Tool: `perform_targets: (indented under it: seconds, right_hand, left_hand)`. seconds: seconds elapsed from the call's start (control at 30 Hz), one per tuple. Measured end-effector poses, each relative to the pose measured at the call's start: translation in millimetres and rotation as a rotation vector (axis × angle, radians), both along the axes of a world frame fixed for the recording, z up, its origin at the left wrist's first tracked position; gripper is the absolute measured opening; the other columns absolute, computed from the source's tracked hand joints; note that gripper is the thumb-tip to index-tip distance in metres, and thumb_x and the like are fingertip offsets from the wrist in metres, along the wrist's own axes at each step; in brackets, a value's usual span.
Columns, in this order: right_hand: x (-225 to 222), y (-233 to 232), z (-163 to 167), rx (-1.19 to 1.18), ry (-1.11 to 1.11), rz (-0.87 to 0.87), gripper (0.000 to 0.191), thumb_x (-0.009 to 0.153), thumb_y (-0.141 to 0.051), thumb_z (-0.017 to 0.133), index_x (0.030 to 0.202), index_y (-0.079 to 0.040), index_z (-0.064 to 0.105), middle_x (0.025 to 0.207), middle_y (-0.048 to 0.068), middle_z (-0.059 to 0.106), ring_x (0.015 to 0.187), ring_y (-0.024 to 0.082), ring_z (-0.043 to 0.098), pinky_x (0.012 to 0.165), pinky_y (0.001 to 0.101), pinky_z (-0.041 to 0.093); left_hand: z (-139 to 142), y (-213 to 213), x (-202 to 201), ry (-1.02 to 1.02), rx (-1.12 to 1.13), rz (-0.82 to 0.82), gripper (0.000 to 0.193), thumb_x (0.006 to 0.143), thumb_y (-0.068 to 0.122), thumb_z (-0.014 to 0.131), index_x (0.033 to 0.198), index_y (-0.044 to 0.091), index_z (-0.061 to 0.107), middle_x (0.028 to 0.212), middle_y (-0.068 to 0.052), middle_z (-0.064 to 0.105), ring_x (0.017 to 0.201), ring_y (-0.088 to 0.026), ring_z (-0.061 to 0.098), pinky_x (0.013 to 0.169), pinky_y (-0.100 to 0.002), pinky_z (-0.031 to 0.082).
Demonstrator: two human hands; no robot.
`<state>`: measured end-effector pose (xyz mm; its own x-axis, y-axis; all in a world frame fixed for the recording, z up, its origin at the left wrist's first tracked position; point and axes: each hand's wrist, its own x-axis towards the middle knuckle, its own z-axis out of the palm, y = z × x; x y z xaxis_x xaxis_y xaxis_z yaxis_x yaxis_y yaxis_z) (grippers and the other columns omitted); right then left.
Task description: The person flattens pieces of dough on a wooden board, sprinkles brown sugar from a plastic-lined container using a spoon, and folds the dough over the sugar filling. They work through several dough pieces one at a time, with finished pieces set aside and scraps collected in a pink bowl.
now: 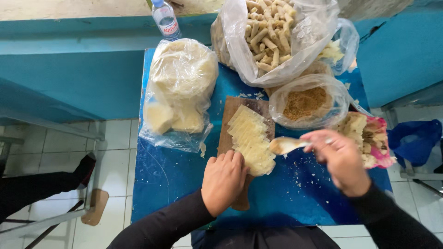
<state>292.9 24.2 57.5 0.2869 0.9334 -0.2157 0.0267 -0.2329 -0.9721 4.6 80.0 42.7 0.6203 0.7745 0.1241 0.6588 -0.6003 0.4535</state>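
One wooden cutting board (235, 138) lies on the blue table (161, 175), carrying one fanned row of thin pale dough sheets (251, 140); the left hand (224, 180) lies curled over the row's near end, while the right hand (341, 159) grips one spoon (286, 145) just beside it. Behind stand four plastic bags: dough blocks (180, 92), rolled pastries (272, 32), brown crumbs (307, 101) and one half hidden, plus one water bottle (165, 19).

Wooden cutting board (232, 138) looking matt, worn; clear plastic bags (177, 92) shining, crinkling; blue desk (166, 180) gleaming, scratched; pale dough sheets (251, 140) appearing smooth.
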Motion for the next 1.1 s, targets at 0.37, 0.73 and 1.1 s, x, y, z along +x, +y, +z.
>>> perform_targets:
  seconds: [0.37, 0.73, 1.1]
  right_hand:
    - [-52, -26, 10, 0.514, -0.733, 0.395, 0.027, 0.089, -0.001, 0.067, 0.115, -0.009, 0.07, 0.088, 0.007, 0.07, 0.079, 0.022, 0.066, 0.07, 0.0312, 0.054]
    - [-30, -22, 24, 0.738, -1.005, 0.348, 0.039, 0.077, 0.008, 0.069, 0.113, -0.008, 0.07, 0.097, 0.009, 0.072, 0.083, 0.027, 0.067, 0.072, 0.0374, 0.053]
    - [-24, 32, 50, 0.421, -1.515, -0.063, 0.046, 0.078, -0.021, 0.088, 0.117, -0.001, 0.074, 0.114, 0.028, 0.063, 0.102, 0.039, 0.057, 0.084, 0.0481, 0.046]
  left_hand:
    - [1, 2, -3, -0.022, -0.012, 0.003, 0.018, 0.091, 0.025, 0.067, 0.092, 0.01, 0.058, 0.086, -0.007, 0.061, 0.084, -0.029, 0.062, 0.07, -0.044, 0.042]
    - [5, -3, 3, -0.112, 0.052, 0.011, 0.015, 0.091, 0.02, 0.067, 0.088, 0.009, 0.057, 0.081, -0.008, 0.059, 0.079, -0.029, 0.061, 0.069, -0.043, 0.043]
    - [11, -5, 8, -0.4, -0.056, -0.02, 0.015, 0.092, 0.012, 0.066, 0.106, 0.007, 0.062, 0.092, -0.011, 0.067, 0.085, -0.03, 0.066, 0.074, -0.042, 0.05]
